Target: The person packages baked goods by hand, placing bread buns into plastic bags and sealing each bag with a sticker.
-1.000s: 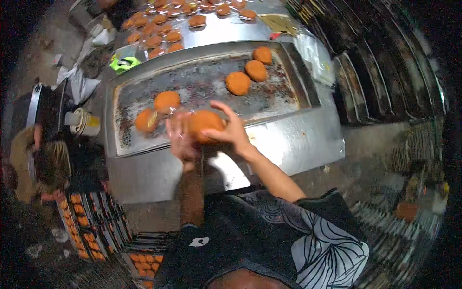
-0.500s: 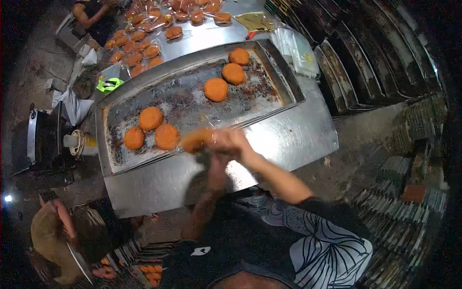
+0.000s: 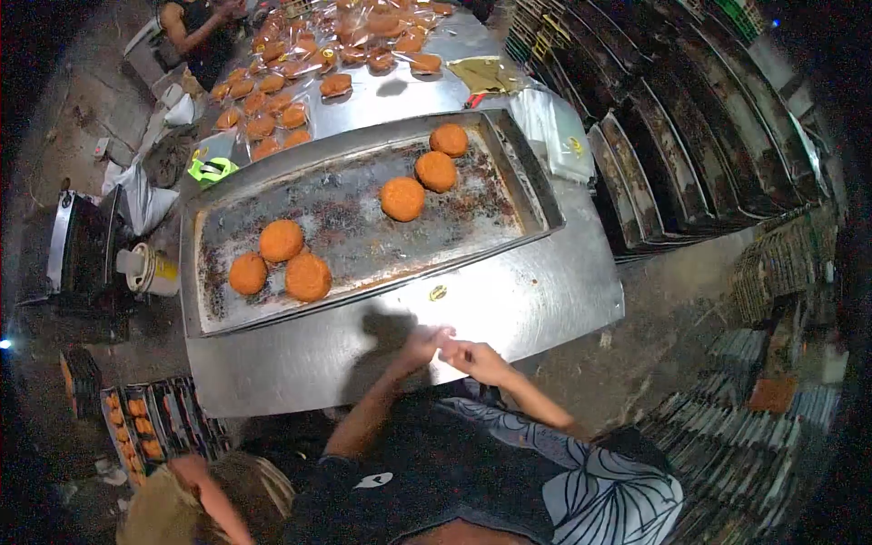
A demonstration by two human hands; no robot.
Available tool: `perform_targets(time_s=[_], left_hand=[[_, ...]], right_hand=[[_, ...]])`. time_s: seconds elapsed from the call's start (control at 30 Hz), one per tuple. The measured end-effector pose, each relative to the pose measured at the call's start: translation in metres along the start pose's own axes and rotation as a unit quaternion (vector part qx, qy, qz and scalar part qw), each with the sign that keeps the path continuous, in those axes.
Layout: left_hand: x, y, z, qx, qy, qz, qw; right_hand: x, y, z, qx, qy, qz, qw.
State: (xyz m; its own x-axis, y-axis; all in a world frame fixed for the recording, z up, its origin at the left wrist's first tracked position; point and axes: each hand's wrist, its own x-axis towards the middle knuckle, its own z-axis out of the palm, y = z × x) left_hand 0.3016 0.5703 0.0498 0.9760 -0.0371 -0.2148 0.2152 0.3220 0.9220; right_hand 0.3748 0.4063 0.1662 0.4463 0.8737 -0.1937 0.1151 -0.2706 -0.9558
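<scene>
My left hand [image 3: 423,347] and my right hand [image 3: 476,360] meet in front of my chest, over the near edge of the metal table [image 3: 300,368]. The fingers of both are closed and pinched together at the tips; whether something thin and clear is between them I cannot make out. Just beyond them a small yellow-and-black label [image 3: 438,292] shows against the bright metal. Past that lies a shallow baking tray [image 3: 350,218]. Orange-brown round buns rest in it, one group around a bun [image 3: 308,277] at the left and another around a bun [image 3: 402,199] farther right.
Clear-wrapped buns [image 3: 272,104] cover the far table end. Plastic bags [image 3: 554,136] and a brown cloth [image 3: 481,74] lie at right, a bright green item [image 3: 213,170] at left. Stacked trays [image 3: 672,145] stand right. Other people's arms [image 3: 189,32] show far left and, blurred, lower left [image 3: 218,500].
The bun that was in my hands is out of them. Both hands have drawn back toward my body. The view has shifted a little, and the person at lower left has moved.
</scene>
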Motion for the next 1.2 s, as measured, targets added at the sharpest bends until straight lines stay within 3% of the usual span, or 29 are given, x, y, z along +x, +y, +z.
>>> perform_targets(time_s=[0.07,0.13,0.2,0.27,0.3,0.33,0.37,0.4,0.43,0.47,0.5,0.53,0.57,0.6,0.63,0.67,0.7,0.73,0.77,0.8,0.83,0.9,0.93,0.97,1.0,1.07,1.1,1.13,1.2], left_hand=[[-0.003,0.098,0.045,0.284,0.055,0.123,0.949],[0.001,0.095,0.044,0.248,0.018,0.108,0.963],[-0.001,0.088,0.045,0.293,-0.012,-0.048,0.955],[-0.007,0.113,0.060,0.305,0.013,-0.032,0.952],[-0.006,0.106,0.060,0.289,0.144,0.104,0.941],[-0.005,0.102,0.057,0.264,0.269,0.236,0.896],[0.001,0.105,0.051,0.352,0.277,0.356,0.820],[-0.003,0.115,0.058,0.271,0.253,0.353,0.859],[-0.012,0.137,0.061,0.289,0.236,0.302,0.877],[-0.016,0.155,0.059,0.304,0.219,0.250,0.893],[-0.001,0.148,0.044,0.173,0.284,0.290,0.898],[0.015,0.143,0.027,0.039,0.344,0.325,0.880],[0.017,0.155,0.025,-0.343,0.388,0.252,0.817],[0.014,0.115,-0.021,-0.614,0.124,0.233,0.744],[-0.006,0.138,-0.038,-0.465,0.242,0.143,0.840],[-0.018,0.170,-0.048,-0.290,0.346,0.042,0.891],[-0.019,0.179,-0.058,-0.313,0.376,0.134,0.861],[-0.021,0.182,-0.066,-0.332,0.403,0.224,0.823],[-0.028,0.170,-0.090,-0.283,0.385,0.305,0.824],[-0.036,0.182,-0.096,-0.280,0.393,0.300,0.823],[-0.047,0.205,-0.096,-0.315,0.427,0.266,0.805],[-0.062,0.221,-0.109,-0.343,0.465,0.234,0.782],[-0.064,0.225,-0.121,-0.383,0.476,0.274,0.742],[-0.067,0.225,-0.126,-0.424,0.485,0.308,0.700],[-0.067,0.223,-0.128,-0.425,0.482,0.303,0.704],[-0.057,0.220,-0.125,-0.403,0.507,0.348,0.678],[-0.049,0.220,-0.105,-0.339,0.453,0.369,0.738],[-0.044,0.221,-0.094,-0.345,0.443,0.364,0.743],[-0.041,0.229,-0.073,-0.244,0.293,0.329,0.864]], right_hand=[[0.004,-0.001,-0.004,-0.031,0.071,0.068,0.995],[-0.006,-0.015,-0.011,-0.074,0.041,0.050,0.995],[-0.021,-0.007,0.005,-0.230,0.231,-0.003,0.946],[-0.012,-0.011,0.014,-0.191,0.264,-0.001,0.945],[-0.001,-0.038,0.009,-0.024,0.203,0.119,0.972],[0.011,-0.059,0.003,0.146,0.133,0.233,0.952],[0.031,-0.010,-0.001,0.242,0.071,0.239,0.938],[0.054,-0.016,-0.015,0.645,0.041,0.225,0.729],[0.072,-0.084,-0.018,0.594,0.185,0.191,0.759],[0.082,-0.096,-0.029,0.421,0.207,0.118,0.875],[0.104,-0.109,-0.012,0.569,0.224,-0.055,0.789],[0.110,-0.123,-0.001,0.661,0.136,-0.095,0.732],[0.121,-0.107,0.014,0.653,0.074,-0.001,0.754],[0.130,-0.091,0.029,0.638,0.013,0.094,0.764],[0.136,-0.092,0.038,0.548,-0.007,0.119,0.828],[0.148,-0.094,0.043,0.453,-0.029,0.140,0.880],[0.178,-0.044,0.035,0.047,0.047,0.051,0.996],[0.197,-0.076,0.012,-0.073,0.067,0.044,0.994],[0.214,-0.096,-0.001,-0.235,0.256,-0.042,0.937],[0.253,-0.062,-0.013,-0.494,0.381,-0.023,0.782],[0.283,-0.025,-0.031,-0.492,0.362,-0.051,0.790],[0.305,-0.037,-0.045,-0.434,0.307,0.097,0.841],[0.300,-0.059,-0.037,-0.430,0.309,0.094,0.843],[0.277,-0.085,-0.022,-0.342,0.322,0.018,0.882],[0.251,-0.103,-0.005,-0.252,0.335,-0.057,0.906],[0.207,-0.120,0.038,-0.355,0.326,-0.348,0.804],[0.189,-0.139,0.049,-0.344,0.288,-0.355,0.820],[0.176,-0.153,0.053,-0.333,0.248,-0.362,0.834],[0.162,-0.152,0.054,-0.306,0.284,-0.338,0.844]])
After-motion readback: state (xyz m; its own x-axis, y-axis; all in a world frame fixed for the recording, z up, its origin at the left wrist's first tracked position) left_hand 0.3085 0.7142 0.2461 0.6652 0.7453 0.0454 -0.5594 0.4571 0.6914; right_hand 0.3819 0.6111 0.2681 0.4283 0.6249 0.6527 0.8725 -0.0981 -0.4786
